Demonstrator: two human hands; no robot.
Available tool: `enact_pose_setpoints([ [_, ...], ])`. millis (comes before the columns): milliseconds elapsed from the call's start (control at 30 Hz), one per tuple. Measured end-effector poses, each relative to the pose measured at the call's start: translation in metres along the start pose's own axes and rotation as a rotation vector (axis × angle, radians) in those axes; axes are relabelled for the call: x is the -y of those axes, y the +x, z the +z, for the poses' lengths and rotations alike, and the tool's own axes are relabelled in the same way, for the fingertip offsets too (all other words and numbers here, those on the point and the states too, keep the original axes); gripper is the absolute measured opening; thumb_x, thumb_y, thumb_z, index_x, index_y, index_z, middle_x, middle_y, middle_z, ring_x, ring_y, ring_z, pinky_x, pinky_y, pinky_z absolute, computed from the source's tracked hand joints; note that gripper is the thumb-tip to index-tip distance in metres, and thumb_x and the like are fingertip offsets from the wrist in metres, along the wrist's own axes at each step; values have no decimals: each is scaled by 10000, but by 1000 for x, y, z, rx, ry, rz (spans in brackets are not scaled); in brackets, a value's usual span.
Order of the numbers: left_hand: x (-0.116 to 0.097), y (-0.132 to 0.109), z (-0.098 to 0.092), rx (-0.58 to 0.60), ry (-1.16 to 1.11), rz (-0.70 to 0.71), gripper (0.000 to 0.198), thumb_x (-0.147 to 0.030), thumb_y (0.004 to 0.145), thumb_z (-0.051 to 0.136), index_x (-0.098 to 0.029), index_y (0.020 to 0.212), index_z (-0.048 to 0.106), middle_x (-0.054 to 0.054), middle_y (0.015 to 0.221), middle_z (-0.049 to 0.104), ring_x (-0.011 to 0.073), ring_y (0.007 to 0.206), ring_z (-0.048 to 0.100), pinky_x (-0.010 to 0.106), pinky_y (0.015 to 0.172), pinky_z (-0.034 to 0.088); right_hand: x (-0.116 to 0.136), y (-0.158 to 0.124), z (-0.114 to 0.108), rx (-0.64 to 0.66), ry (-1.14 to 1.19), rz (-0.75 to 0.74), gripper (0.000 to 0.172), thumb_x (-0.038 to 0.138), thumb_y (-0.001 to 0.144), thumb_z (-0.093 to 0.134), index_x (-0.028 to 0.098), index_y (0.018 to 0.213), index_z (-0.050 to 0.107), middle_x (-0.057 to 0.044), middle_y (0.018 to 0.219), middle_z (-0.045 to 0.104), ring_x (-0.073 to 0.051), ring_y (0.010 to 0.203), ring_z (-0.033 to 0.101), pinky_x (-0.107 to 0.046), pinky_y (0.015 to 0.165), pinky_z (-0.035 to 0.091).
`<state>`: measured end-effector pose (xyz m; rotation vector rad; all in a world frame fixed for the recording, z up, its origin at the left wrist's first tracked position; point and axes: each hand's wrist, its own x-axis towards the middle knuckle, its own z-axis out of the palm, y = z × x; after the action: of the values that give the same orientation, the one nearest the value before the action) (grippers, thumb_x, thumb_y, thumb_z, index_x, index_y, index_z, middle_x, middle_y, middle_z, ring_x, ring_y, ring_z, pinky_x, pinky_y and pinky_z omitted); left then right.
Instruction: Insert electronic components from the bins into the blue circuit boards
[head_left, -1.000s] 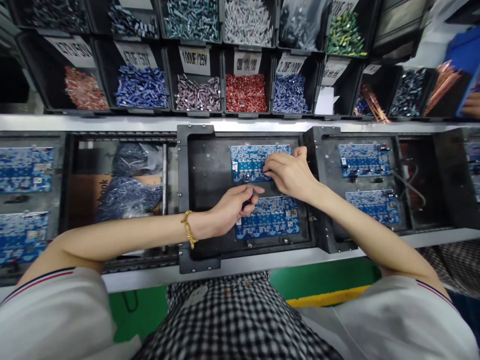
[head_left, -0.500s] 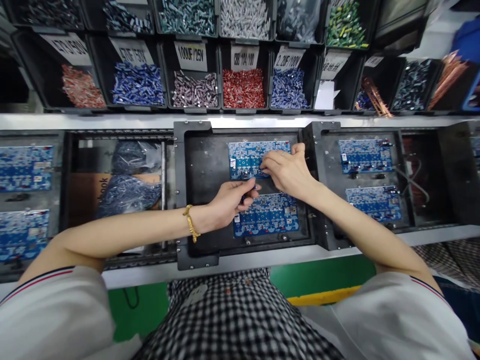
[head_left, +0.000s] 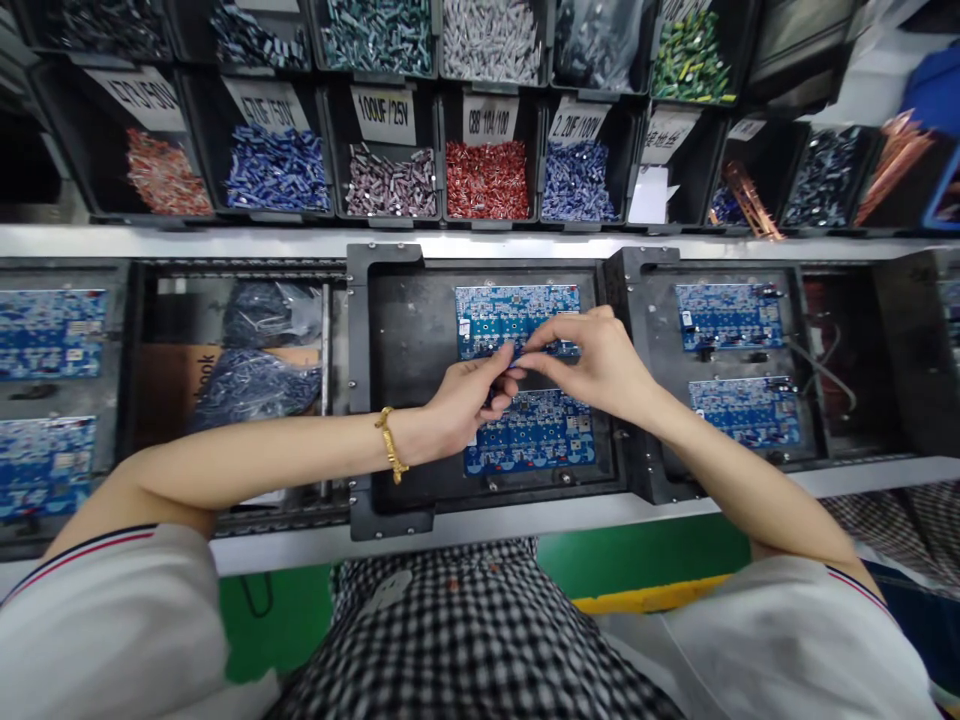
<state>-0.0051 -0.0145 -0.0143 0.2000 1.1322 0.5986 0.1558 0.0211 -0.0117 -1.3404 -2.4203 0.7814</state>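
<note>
Blue component (head_left: pixel 515 362): tiny at this range, between both hands' fingertips, over the gap from upper circuit board (head_left: pixel 517 303) to lower circuit board (head_left: pixel 536 435).
Left grip: I see the left hand (head_left: pixel 463 408) curled, thumb and fingers clamped on the component.
Right grip: the right hand (head_left: pixel 600 365) brings thumb and forefinger nearly together at it; I cannot tell whether they hold it.
Handling: I judge it light, stiff-bodied and smooth, with any leads easily bent.
Hold: I'd favour a gentle fingertip pinch around the body.
</note>
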Motion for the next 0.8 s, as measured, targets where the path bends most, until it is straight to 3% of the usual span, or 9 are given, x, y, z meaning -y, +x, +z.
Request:
enact_pose_setpoints([
  [100, 1, -2, 6, 64, -44, -37, 317, -269, 958, 416, -107, 714, 537, 7, 579, 515, 32, 421, 358, 174, 418, 183, 4, -7, -9, 44, 54, -24, 133, 279, 840, 559, 185, 819, 650, -6, 829, 713, -170, 784, 629, -323, 777, 272],
  [200, 3, -4, 7, 120, -44, -82, 278, -151, 951, 338, -74, 888, 598, 72, 709, 633, 48, 466, 432, 177, 463, 289, -13, -8, -10, 11, -180, 17, 166, 249, 856, 486, 181, 807, 629, -30, 877, 700, -197, 822, 604, -342, 765, 216],
  [300, 7, -5, 4, 145, 11, -46, 193, -136, 935, 406, -77, 961, 588, 95, 795, 667, 57, 504, 485, 182, 502, 331, -35, -5, -6, 27, -348, 32, 188, 225, 855, 439, 166, 795, 607, -60, 916, 675, -222, 854, 574, -339, 729, 180],
  [500, 9, -7, 0, 154, 17, 0, 178, -187, 896, 541, -66, 818, 647, -9, 634, 479, 6, 446, 349, 157, 436, 175, -44, -3, 0, 52, -443, -11, 208, 234, 868, 411, 144, 802, 587, -78, 873, 641, -227, 826, 539, -335, 700, 167],
  [667, 10, -10, -3, 123, -18, -10, 185, -109, 887, 516, -44, 875, 689, 9, 706, 470, 6, 492, 365, 159, 447, 203, -46, -5, 3, 21, -495, -45, 232, 249, 886, 399, 146, 819, 596, -86, 891, 641, -229, 821, 524, -355, 731, 182],
  [800, 14, -12, -7, 78, -29, -42, 262, -198, 931, 483, -37, 810, 650, -4, 668, 430, 13, 476, 359, 155, 444, 209, -46, -8, 4, 6, -519, -59, 265, 289, 915, 400, 150, 829, 608, -86, 905, 651, -230, 818, 541, -376, 763, 193],
])
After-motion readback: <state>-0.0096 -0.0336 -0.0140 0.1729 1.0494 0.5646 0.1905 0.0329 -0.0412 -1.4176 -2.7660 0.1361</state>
